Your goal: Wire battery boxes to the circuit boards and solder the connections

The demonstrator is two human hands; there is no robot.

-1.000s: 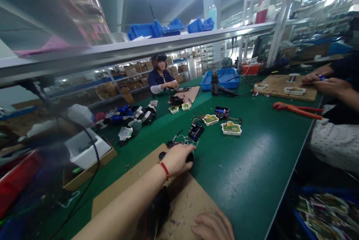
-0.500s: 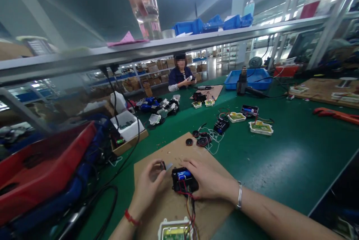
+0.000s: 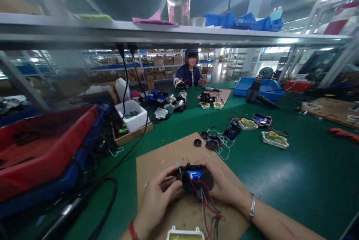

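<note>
Over the brown board [image 3: 165, 159], the black case [image 3: 206, 180] is being held between both hands, with its blue cell [image 3: 195, 174] being shown uppermost. Whether the case is being rested on the board or lifted just off it cannot be told.

By the right hand [image 3: 224, 187], the right end of the case is being gripped, the fingers being curled round it. By the left hand [image 3: 157, 197], a dark part [image 3: 180, 174] is being pinched narrowly at the left end; whether it is being held as a separate piece cannot be told.

Step in hand, as judged: the dark part is being brought against the case or steadied there. For any next move, a firm right grip, a fine left pinch and squared edges are being called for. Slack is being needed too, as wires [image 3: 206, 210] are being trailed from the case towards the white tray [image 3: 185, 233], near the lower edge of view; a snag or strained joint is being risked.
</note>
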